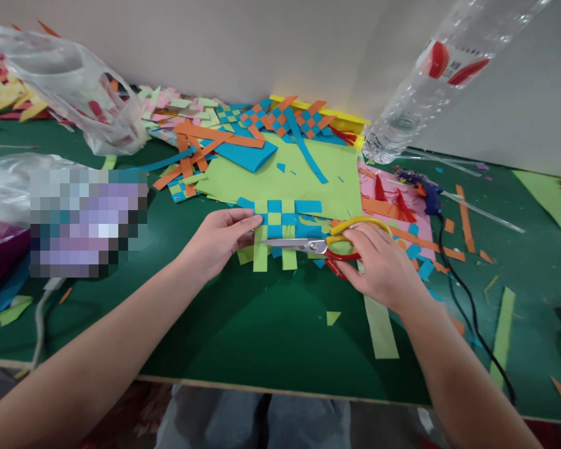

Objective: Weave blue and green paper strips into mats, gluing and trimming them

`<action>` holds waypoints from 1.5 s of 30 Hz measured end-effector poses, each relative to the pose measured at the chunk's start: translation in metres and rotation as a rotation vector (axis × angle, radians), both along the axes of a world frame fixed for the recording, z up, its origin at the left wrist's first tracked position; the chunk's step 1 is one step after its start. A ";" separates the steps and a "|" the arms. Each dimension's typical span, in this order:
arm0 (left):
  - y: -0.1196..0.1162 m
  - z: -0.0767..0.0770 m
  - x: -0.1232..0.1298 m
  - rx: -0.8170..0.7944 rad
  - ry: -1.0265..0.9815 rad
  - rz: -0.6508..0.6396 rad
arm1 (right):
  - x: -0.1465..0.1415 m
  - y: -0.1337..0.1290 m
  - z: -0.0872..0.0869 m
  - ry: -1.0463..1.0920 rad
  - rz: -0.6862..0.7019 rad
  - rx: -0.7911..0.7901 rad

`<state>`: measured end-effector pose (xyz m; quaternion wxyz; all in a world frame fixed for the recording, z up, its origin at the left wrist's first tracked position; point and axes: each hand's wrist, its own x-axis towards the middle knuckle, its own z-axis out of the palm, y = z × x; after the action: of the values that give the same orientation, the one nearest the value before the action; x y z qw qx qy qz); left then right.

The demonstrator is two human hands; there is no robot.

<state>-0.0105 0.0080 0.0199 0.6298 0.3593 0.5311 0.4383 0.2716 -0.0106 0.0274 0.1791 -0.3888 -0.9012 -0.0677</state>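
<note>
My left hand [227, 240] pinches the left side of a small woven paper piece [274, 218], made of blue and light green strips crossing in a checker pattern. Green strip ends hang from its lower edge and blue ends stick out to the right. In my right hand [378, 262] is a pair of scissors [303, 245] with yellow and red handles. The blades point left across the lower green strips and look nearly closed. Whether they touch the paper I cannot tell. Fingers of the left hand behind the weave are hidden.
Light green sheets [290, 174] lie behind the weave, with finished woven fish shapes [280, 118] beyond. A plastic bottle [430, 81] stands at the back right. A blue glue gun [431, 198] trails a black cord. Plastic bags [88, 93] and a blurred-out device [88, 224] are at left.
</note>
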 end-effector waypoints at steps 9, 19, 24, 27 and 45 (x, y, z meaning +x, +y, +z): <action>-0.001 0.000 0.000 0.021 0.009 0.022 | 0.001 -0.001 0.000 0.114 -0.133 0.109; 0.002 -0.006 -0.003 0.050 0.030 -0.040 | 0.000 -0.001 -0.001 0.169 -0.315 0.050; 0.000 -0.004 -0.003 0.119 0.072 -0.105 | 0.007 0.005 -0.005 0.238 -0.511 0.088; -0.001 -0.003 -0.003 0.155 0.134 -0.123 | 0.015 0.009 -0.008 0.282 -0.681 0.132; -0.002 -0.005 -0.004 0.218 0.289 -0.176 | 0.030 0.018 -0.015 -0.065 -0.830 0.024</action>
<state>-0.0144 0.0063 0.0153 0.5402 0.5295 0.5321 0.3804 0.3016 0.0070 0.0129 0.1126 -0.7146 -0.6723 -0.1569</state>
